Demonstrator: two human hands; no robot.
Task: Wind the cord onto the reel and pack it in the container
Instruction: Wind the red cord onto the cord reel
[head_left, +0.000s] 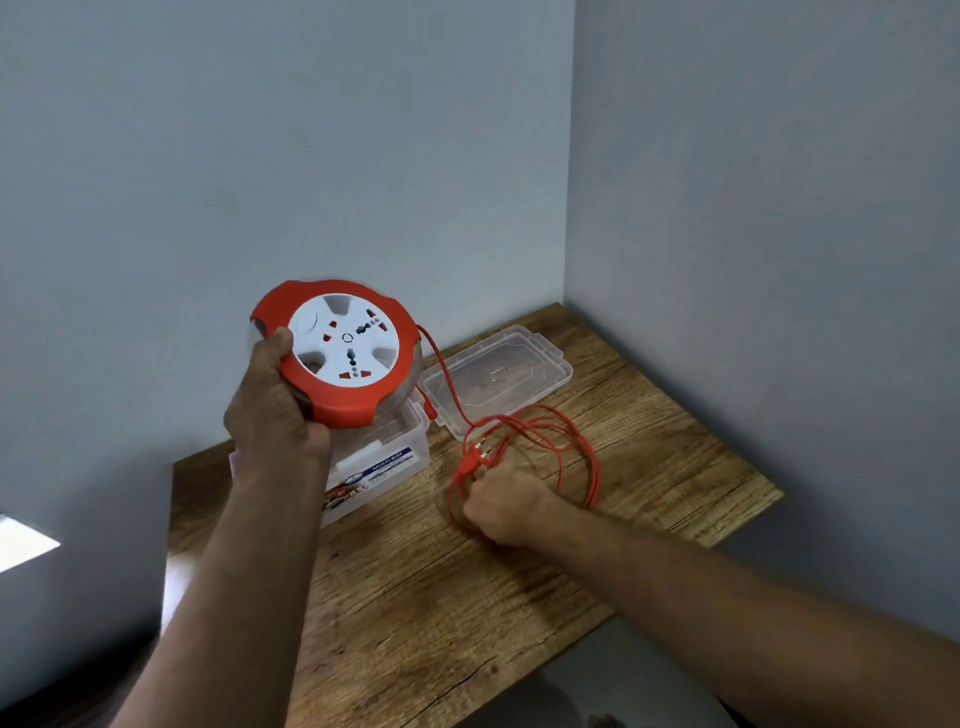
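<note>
My left hand (275, 410) grips a round orange reel (343, 353) with a white socket face and holds it up above the table. An orange cord (571, 441) runs from the reel's right side down to a loose pile of loops on the wood. My right hand (506, 506) is curled into a fist on the table, holding the cord near its orange plug (470, 460). A clear plastic container (379, 467) with a printed label stands on the table, partly hidden behind my left hand and the reel.
The container's clear lid (498, 379) lies flat at the back of the wooden table (415, 597), near the wall corner. Grey walls close in behind and to the right. The table's front and right edges drop off to the floor.
</note>
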